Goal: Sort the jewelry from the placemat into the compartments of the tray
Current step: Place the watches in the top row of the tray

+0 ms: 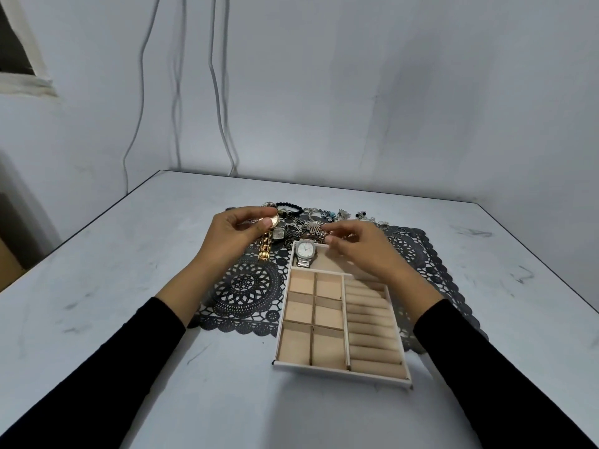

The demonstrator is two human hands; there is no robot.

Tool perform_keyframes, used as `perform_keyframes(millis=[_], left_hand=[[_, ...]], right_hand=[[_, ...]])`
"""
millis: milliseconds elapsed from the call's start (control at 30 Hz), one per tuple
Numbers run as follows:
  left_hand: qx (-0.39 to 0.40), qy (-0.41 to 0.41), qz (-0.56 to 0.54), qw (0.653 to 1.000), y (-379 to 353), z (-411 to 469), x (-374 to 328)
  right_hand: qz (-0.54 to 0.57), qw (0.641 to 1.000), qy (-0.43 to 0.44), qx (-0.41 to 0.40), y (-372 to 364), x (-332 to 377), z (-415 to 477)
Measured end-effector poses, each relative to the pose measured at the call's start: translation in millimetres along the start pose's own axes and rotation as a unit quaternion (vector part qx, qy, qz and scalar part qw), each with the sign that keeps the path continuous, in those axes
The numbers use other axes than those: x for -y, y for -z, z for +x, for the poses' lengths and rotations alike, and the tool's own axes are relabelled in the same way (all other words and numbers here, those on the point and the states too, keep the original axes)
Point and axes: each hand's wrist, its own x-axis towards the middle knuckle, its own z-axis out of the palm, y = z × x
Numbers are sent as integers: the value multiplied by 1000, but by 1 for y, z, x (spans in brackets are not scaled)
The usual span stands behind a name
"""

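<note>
Pale table [129, 270], scuffed with dark marks. Grey wall [389, 92] behind it; thin cables [141, 72] hang down it. Window recess [19, 59] upper left.

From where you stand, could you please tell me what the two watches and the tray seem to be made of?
The gold watch, pinched in the left hand, looks like polished gold-toned metal: its links gleam. The silver watch looks like steel, grey with bright glints. The tray lining looks like matte beige velvet or suede, without shine.

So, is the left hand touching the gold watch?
Touching. The head view shows the left hand pinching the gold watch by its round case, the band hanging below.
</note>
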Motion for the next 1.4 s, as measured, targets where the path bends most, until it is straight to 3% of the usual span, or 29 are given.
perform_keyframes(millis=[133,300,667,1400], left_hand=[[-3,-6,-20,1000,-2,0,-6],[0,-17,-27,999,-11,2,-11],[51,-22,-33,998,-54,-1,-18],[104,14,19,994,-85,0,2]], right_hand=[[11,996,-11,-86,25,-17,-21],[-81,985,-23,-151,47,-45,-52],[-199,973,-32,-115,49,-73,-81],[-225,970,-25,-89,44,-85,-79]])
